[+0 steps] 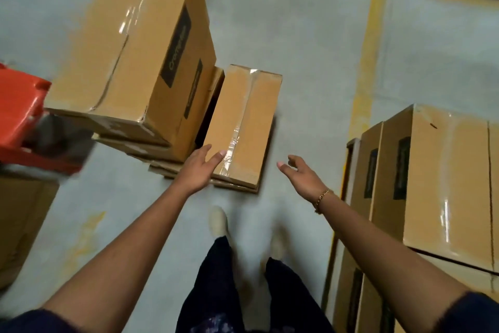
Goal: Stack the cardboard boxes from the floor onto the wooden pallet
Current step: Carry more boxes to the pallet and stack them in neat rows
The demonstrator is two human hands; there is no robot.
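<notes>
A low, narrow cardboard box (244, 122) with clear tape along its top stands on the grey floor in the middle. My left hand (201, 168) is open, its fingers resting at the box's near left corner. My right hand (299, 172) is open in the air, apart from the box, to the right of its near end. A tall stack of taped cardboard boxes (135, 43) rises just left of the low box. The frame is blurred. No wooden pallet can be made out.
Another stack of cardboard boxes (437, 184) stands at the right, beside a yellow floor line (370, 49). A red object (19, 116) sits at the left edge, with a brown box (19, 224) below it. My feet and dark trousers are at the bottom centre.
</notes>
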